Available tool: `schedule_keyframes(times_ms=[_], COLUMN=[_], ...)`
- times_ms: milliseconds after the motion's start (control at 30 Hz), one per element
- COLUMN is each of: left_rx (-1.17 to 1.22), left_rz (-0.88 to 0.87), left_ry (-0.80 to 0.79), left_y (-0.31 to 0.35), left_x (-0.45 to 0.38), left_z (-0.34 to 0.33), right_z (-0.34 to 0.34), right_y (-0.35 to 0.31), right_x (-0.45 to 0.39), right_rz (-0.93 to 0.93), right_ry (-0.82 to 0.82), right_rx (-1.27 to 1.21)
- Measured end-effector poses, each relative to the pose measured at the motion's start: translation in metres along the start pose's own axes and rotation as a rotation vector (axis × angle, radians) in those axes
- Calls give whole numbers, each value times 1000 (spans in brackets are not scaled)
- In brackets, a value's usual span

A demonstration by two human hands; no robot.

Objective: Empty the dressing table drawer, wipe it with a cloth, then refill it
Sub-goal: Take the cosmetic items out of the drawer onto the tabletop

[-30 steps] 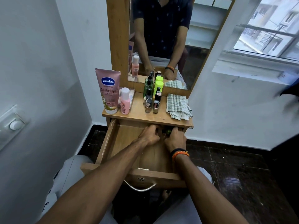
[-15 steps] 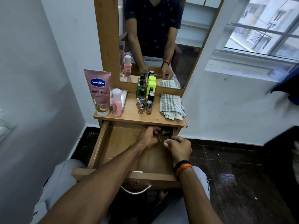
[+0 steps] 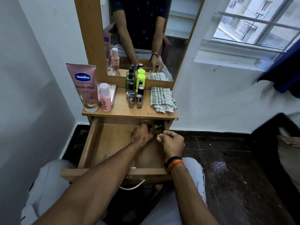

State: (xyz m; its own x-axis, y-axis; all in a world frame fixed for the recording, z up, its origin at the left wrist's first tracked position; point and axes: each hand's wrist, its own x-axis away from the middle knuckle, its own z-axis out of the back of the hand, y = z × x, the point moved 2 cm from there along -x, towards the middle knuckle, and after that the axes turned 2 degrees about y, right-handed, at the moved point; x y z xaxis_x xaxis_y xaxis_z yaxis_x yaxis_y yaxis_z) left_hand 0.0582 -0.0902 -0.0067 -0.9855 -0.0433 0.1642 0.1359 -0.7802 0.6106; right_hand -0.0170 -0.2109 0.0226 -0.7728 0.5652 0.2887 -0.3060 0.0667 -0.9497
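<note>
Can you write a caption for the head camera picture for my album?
Left hand reaches for a small green-topped bottle deep in the open drawer; right hand waits beside.

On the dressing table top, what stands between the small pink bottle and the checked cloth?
In the head view, a cluster of small bottles stands between the pink bottle and the checked cloth: a green glass one, a lime-capped one, nail polishes.
</note>
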Motion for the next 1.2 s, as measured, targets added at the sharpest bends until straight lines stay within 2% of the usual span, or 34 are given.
schedule_keyframes(times_ms=[167, 367, 600, 933, 1067, 1200], left_rx=[66, 322, 940, 1001, 1023, 1042], left_rz=[43, 87, 254, 278, 294, 287], left_ry=[-7, 1, -100, -82, -71, -61], left_y=[-6, -15, -19, -30, -34, -36], left_x=[-1, -7, -3, -3, -4, -3], left_z=[8, 15, 14, 15, 12, 13], right_z=[-1, -6, -14, -23, -26, -37], right_y=[2, -11, -23, -30, -30, -28], right_x=[-2, -6, -17, -26, -24, -21], right_rz=[-9, -16, 110, 176, 180, 158], right_ry=[4, -33, -72, -144, -69, 88], right_rx=[-17, 19, 255, 440, 433, 444])
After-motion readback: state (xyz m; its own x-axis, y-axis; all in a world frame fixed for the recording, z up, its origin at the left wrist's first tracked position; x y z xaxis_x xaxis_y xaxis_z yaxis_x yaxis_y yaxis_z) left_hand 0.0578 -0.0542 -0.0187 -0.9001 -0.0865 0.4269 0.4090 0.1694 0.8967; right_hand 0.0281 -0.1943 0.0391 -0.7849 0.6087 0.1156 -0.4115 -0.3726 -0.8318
